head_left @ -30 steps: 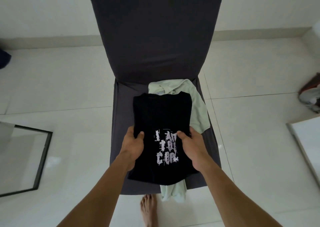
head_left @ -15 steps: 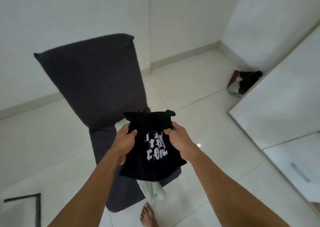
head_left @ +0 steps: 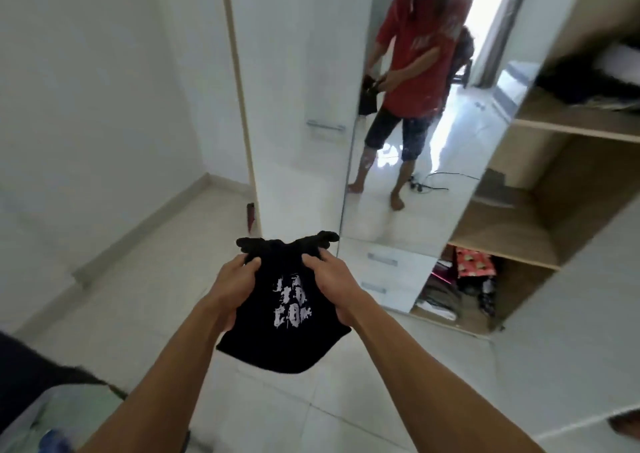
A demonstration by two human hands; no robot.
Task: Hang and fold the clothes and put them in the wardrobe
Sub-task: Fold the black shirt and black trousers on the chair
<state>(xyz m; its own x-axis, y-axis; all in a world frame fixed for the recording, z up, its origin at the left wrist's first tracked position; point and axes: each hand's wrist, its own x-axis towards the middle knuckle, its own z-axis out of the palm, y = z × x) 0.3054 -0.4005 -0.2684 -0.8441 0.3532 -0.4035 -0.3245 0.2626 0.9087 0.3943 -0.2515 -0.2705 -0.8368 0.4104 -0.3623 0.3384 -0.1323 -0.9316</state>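
Note:
A folded black T-shirt with white lettering hangs in the air in front of me, above the floor. My left hand grips its left edge and my right hand grips its right edge. The wardrobe stands ahead on the right, its wooden shelves exposed; folded clothes lie on the lowest shelf and dark clothes on an upper one.
A mirrored wardrobe door reflects a person in a red shirt. A white door with a metal handle is beside it, two white drawers below. Pale tiled floor lies between me and the wardrobe. A dark chair edge shows bottom left.
I lifted the folded black T-shirt off the chair with both hands and turned right, away from the chair; the wardrobe and mirror are now in front of me.

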